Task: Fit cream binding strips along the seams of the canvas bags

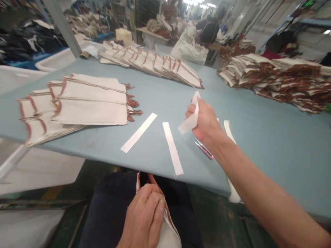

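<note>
My right hand (204, 122) is raised over the blue table (271, 144), its fingers closed on a white paper strip (190, 119) that bends across the knuckles. My left hand (144, 215) rests in my lap below the table edge, fingers pressed onto a cream fabric piece with brown trim (169, 234). Two more white strips (139, 132) (172, 148) lie flat on the table in front of me. Another strip (229, 131) runs under my right forearm and hangs over the edge. Small pink-handled snips (204, 150) lie beneath my right wrist.
A stack of cream pieces with brown trim (77, 103) lies at the left. A fanned row of the same pieces (152, 62) sits at the back centre, and a large heap (279, 77) at the right. A person in dark clothes (209, 29) works far behind.
</note>
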The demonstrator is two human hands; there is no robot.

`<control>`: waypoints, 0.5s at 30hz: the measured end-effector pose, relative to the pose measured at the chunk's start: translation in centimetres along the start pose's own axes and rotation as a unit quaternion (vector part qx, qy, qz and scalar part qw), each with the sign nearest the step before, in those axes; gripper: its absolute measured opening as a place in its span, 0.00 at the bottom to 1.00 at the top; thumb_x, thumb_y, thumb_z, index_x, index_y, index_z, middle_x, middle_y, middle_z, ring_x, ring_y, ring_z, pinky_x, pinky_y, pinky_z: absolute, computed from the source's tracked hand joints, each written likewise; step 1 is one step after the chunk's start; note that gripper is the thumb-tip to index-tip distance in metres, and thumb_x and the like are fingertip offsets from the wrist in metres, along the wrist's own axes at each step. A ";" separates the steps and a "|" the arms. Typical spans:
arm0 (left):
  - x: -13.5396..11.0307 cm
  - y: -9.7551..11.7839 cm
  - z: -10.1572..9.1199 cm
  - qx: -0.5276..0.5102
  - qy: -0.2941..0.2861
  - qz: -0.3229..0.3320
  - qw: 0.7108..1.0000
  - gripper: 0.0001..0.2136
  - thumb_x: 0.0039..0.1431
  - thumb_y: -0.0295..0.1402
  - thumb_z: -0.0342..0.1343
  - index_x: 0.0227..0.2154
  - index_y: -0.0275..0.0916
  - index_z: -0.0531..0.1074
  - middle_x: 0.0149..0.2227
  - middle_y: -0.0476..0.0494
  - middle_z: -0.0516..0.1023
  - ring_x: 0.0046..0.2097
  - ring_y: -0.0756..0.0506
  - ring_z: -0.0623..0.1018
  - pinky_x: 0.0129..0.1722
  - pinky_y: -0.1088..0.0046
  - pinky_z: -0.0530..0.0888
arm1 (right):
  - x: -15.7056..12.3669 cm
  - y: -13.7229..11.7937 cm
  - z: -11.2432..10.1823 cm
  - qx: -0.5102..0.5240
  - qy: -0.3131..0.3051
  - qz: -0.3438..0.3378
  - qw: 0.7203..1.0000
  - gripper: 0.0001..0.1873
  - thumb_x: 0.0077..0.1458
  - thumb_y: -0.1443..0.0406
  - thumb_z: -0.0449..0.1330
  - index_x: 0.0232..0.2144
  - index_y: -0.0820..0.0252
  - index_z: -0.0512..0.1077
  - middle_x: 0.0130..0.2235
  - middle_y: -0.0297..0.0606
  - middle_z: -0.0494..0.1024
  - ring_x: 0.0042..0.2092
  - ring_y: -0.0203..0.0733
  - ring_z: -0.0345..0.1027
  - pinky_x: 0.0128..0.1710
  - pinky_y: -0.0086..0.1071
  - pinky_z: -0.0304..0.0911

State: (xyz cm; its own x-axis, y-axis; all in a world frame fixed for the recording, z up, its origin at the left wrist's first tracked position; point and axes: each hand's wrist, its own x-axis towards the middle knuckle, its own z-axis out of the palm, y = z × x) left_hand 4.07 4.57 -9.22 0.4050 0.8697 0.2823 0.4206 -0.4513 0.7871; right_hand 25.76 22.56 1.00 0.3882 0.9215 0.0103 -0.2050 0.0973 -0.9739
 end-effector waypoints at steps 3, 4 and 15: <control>-0.9 0.4 -1.1 -0.023 0.023 -0.012 0.999 0.15 0.71 0.29 0.43 0.26 0.41 0.66 0.24 0.49 0.70 0.27 0.48 0.71 0.30 0.73 0.68 | -4.9 -1.6 2.0 0.092 -0.028 0.075 0.993 0.21 0.61 0.57 0.64 0.24 0.53 0.56 0.18 0.18 0.47 0.17 0.29 0.37 0.14 0.24 0.38; -1.0 0.6 -1.4 -0.052 0.027 -0.043 0.997 0.16 0.71 0.31 0.43 0.25 0.41 0.64 0.23 0.51 0.68 0.25 0.49 0.69 0.28 0.73 0.66 | -6.3 -2.1 2.6 0.116 -0.035 0.097 0.988 0.21 0.60 0.59 0.64 0.24 0.53 0.56 0.18 0.18 0.46 0.17 0.29 0.37 0.14 0.24 0.38; -1.9 4.9 0.9 -0.613 0.041 -0.204 0.762 0.33 0.55 0.51 0.68 0.59 0.38 0.72 0.28 0.53 0.70 0.28 0.52 0.68 0.31 0.78 0.68 | -18.0 -3.3 4.8 0.253 -0.010 0.149 0.956 0.23 0.49 0.64 0.69 0.24 0.55 0.54 0.18 0.16 0.48 0.17 0.27 0.35 0.14 0.20 0.42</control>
State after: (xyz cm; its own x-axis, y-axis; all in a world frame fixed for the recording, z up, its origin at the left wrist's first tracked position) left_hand 6.09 0.58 -6.40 0.3698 0.9201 -0.1289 -0.5979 0.3419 0.7250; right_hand 15.14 7.40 5.11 0.2292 0.9432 -0.2406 -0.7136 -0.0053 -0.7005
